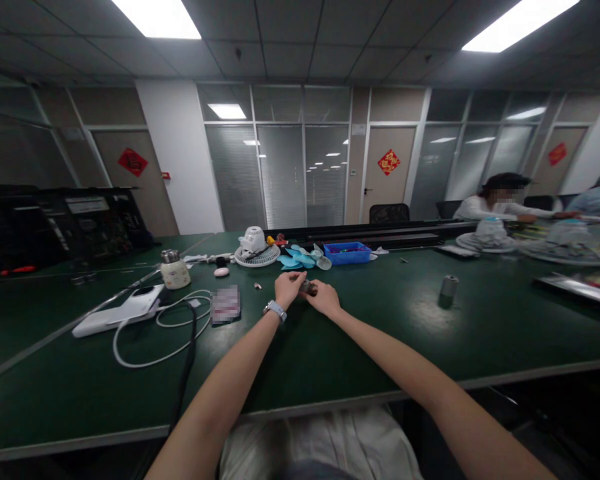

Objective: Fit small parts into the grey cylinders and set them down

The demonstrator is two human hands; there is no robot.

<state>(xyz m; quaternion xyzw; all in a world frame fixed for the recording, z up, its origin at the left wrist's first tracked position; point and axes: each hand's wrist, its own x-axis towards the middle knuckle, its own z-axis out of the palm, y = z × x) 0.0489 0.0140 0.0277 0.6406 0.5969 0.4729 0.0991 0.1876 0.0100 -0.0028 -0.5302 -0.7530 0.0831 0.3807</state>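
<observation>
Both my hands meet over the green table point(360, 333), a little past its middle. My left hand point(289, 287), with a watch on the wrist, is closed round a small dark part point(307, 287). My right hand point(324, 297) pinches the same part from the right side. What the part is I cannot make out. Just beyond the hands lie a white fan grille with its motor point(255, 248), light blue fan blades point(300, 258) and a blue tray point(347, 253).
To the left lie a white device point(123, 310) with looped white cable point(155, 333), a small flask point(174, 269) and a black cable. A grey cylinder point(449, 287) stands to the right. Two other people sit at the far right end. Black equipment stands at far left.
</observation>
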